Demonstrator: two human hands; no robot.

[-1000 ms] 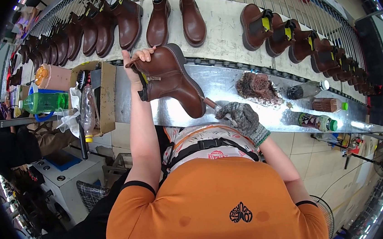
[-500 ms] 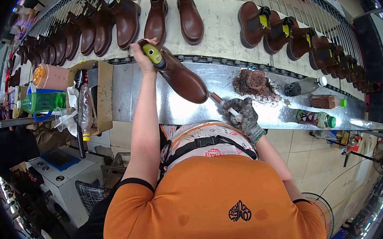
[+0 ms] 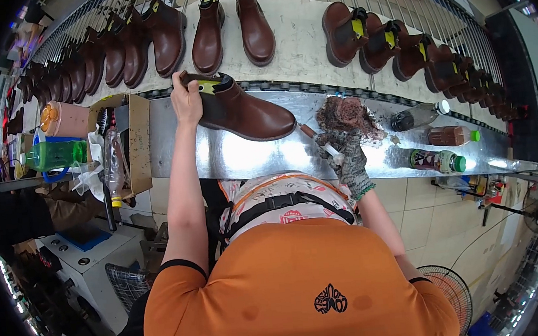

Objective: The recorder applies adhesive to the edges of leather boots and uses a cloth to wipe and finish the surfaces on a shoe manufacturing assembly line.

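My bare left hand (image 3: 186, 101) grips a brown ankle boot (image 3: 248, 115) at the top of its shaft. The boot is held on its side above the metal work surface (image 3: 170, 135), its toe to the right and yellow lining showing at the opening. On my right hand (image 3: 350, 161) is a grey knitted glove, its fingers closed around a slim stick tool (image 3: 307, 131) with a white handle and brown tip. That tip is near the boot's toe, apparently just short of touching. Beside the gloved fingers lies a brown, crumbly sponge-like lump (image 3: 346, 116).
Several brown boots (image 3: 208, 39) stand in a row on the white conveyor (image 3: 298, 24) beyond the metal surface. Dark, brown and green-capped bottles (image 3: 438, 161) lie at the right. A cardboard box (image 3: 141, 144) holding a brush and clear bottle stands at the left.
My left hand has turned the boot from pointing diagonally down to nearly level, side showing. My gloved right hand has shifted slightly, covering part of the brown lump's edge.
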